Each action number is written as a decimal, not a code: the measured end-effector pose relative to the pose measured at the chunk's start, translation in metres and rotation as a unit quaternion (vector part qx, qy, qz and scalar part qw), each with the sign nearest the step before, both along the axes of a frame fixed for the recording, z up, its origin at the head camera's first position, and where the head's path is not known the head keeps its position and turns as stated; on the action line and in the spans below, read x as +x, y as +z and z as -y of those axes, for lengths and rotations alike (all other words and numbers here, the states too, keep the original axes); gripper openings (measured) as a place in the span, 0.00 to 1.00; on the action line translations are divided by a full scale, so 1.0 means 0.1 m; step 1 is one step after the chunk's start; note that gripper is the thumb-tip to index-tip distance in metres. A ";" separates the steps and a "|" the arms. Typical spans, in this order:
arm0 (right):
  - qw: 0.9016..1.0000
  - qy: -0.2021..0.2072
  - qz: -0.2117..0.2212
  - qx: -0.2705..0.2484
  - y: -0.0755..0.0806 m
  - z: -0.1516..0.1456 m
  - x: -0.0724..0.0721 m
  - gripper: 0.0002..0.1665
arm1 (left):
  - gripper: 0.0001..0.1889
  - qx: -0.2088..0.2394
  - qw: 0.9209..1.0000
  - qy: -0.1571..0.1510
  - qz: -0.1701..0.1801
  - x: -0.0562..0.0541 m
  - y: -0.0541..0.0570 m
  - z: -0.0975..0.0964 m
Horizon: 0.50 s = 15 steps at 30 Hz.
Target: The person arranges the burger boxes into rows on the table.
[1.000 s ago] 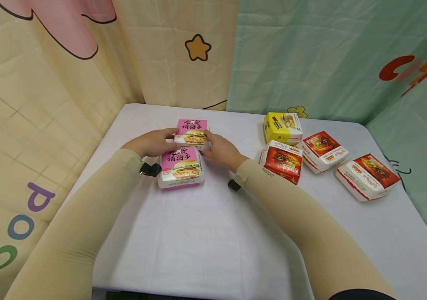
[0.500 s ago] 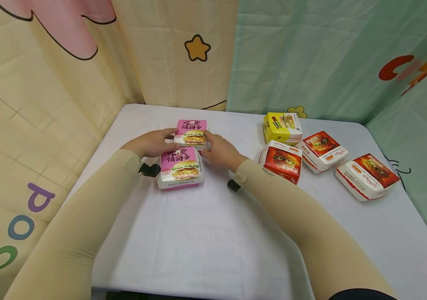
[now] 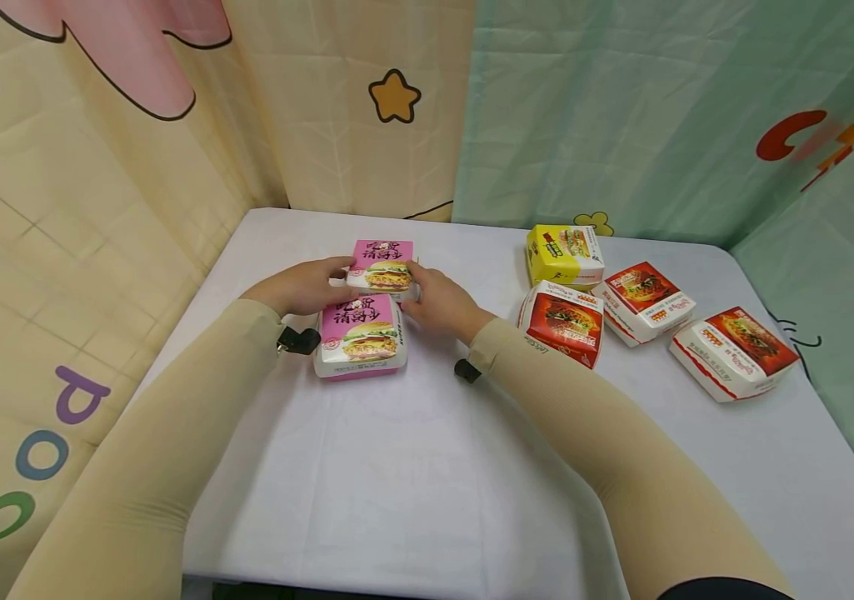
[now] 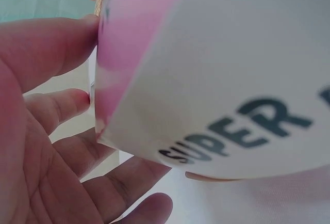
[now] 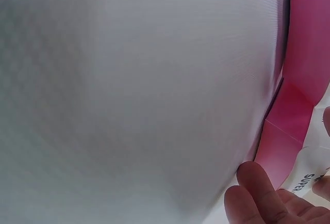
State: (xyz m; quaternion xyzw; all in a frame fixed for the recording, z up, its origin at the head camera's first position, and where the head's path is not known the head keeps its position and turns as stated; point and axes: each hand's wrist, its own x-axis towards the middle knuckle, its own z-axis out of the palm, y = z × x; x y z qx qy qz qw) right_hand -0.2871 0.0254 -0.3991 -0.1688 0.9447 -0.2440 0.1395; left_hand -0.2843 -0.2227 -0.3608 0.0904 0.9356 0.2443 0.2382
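Observation:
Two pink-and-white burger boxes lie one behind the other left of the table's middle. My left hand and right hand hold the far burger box from its two sides. Directly in front of it sits the near burger box, its top facing up. In the left wrist view, the thumb and fingertips meet the edge of a box side lettered "SUPER". The right wrist view has fingertips low against a pink box side.
On the right stand a yellow burger box and three red-and-white ones: a near-left box, a middle box and a far-right box. A white cloth covers the table. Printed curtains enclose the back and sides.

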 end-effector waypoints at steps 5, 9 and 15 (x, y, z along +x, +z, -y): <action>1.000 -0.002 0.000 0.003 -0.01 0.00 0.00 0.50 | 0.45 0.000 1.000 0.000 -0.001 0.01 0.01 0.00; 1.000 -0.001 -0.001 0.004 -0.01 -0.01 0.00 0.50 | 0.45 -0.001 1.000 -0.003 -0.006 0.01 0.01 0.00; 1.000 0.003 -0.007 0.008 -0.01 -0.01 0.01 0.50 | 0.44 -0.001 1.000 -0.004 -0.008 0.02 0.00 0.00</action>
